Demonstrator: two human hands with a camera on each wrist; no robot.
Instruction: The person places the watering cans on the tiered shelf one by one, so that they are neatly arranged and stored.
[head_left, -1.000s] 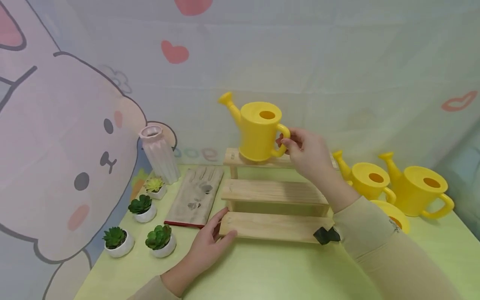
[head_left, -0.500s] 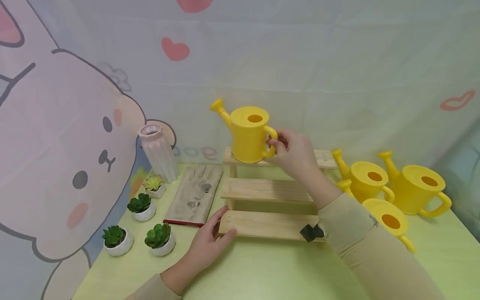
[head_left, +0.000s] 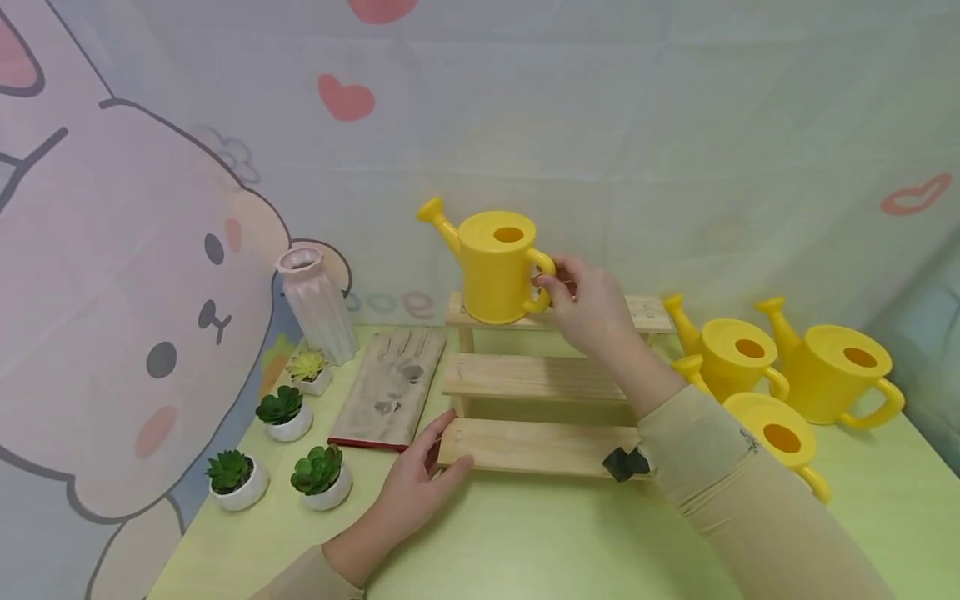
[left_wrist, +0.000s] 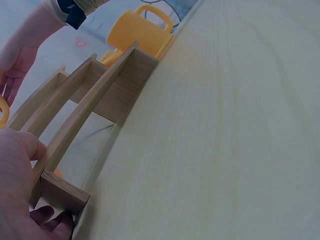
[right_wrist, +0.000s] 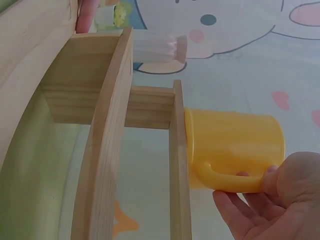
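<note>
A yellow watering can (head_left: 495, 267) stands upright on the left part of the top step of a three-tier wooden shelf (head_left: 540, 446), its spout to the left. My right hand (head_left: 592, 308) pinches the can's handle between thumb and fingers. In the right wrist view, the base of the watering can (right_wrist: 235, 145) meets the top plank. My left hand (head_left: 416, 483) grips the left end of the shelf's lowest step. Seen from the left wrist, the thumb of the left hand (left_wrist: 20, 170) lies over the plank and the fingers curl around the end board.
Several more yellow watering cans (head_left: 832, 375) stand right of the shelf, partly behind the right sleeve. On the left are potted succulents (head_left: 318, 471), a ribbed pale vase (head_left: 318, 304) and a beige glove (head_left: 390, 392) with a red hem. A printed cloth (head_left: 600, 125) hangs behind.
My right hand has moved the watering can left and slightly down onto the top step, then stayed nearly still. The left hand keeps its grip on the shelf.
</note>
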